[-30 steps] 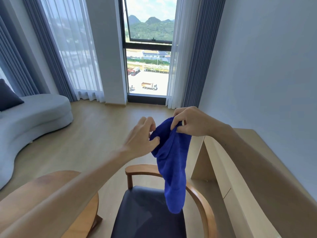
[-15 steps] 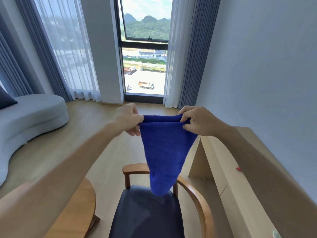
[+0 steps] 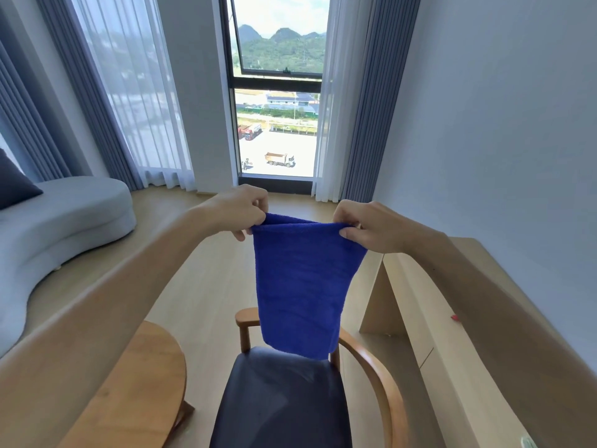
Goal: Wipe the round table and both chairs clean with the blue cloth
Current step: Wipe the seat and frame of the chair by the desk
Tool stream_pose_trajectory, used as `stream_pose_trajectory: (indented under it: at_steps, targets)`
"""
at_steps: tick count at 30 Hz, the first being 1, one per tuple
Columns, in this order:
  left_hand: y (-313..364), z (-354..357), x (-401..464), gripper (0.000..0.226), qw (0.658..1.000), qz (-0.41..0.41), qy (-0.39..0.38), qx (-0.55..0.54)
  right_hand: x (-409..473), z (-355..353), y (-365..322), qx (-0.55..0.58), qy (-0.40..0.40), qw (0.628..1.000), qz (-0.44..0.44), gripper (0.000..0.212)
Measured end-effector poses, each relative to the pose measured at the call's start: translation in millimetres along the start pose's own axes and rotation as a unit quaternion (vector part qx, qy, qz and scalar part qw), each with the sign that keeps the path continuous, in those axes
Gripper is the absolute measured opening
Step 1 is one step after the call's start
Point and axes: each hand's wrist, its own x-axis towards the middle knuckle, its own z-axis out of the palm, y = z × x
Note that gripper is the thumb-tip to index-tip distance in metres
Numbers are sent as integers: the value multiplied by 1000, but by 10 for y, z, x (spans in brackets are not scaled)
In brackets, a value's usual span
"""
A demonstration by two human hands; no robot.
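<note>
**Up in the air, the cloth is not wiping yet**

Up in the middle of the view, the blue cloth (image 3: 302,286) hangs down from two hands. The left hand (image 3: 240,210) pinches its top corner at about 10 o'clock from the cloth's middle. The right hand (image 3: 371,226) pinches the other top corner at about 2 o'clock. Each grip is pressed together on the cloth's top edge. The cloth looks folded over at the top.

Below it, at 6 o'clock, sits one chair (image 3: 287,399) with a dark seat. The cloth's bottom edge hangs above the seat and does not seem to touch it. The round tabletop (image 3: 142,383) is at 8 o'clock, just beside the chair. I cannot see a second chair.

What could go wrong? Only fingertips hold the cloth. If one pinch slips, the cloth could swing down or fall on the floor and get dirty. A long dangling cloth would also wipe badly, so it may need folding first. And the chair that is out of sight could get forgotten.
</note>
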Motion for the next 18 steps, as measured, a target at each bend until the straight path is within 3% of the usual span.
stream_pose_trajectory:
  at_steps: [4,10,15,18]
  targets:
    - [-36,64,-57,34,995,103,-8,4,20,25,2,-2,6,1000,6,32]
    - [-148,147,-86,42,979,205,1,-9,-22,17,67,49,62,997,20,19]
    - [-145,175,-36,41,981,188,37,18,-26,34,114,66,92,993,35,16]
    - [-103,191,-58,24,979,195,56,-2,-25,55,129,85,110,989,44,16]
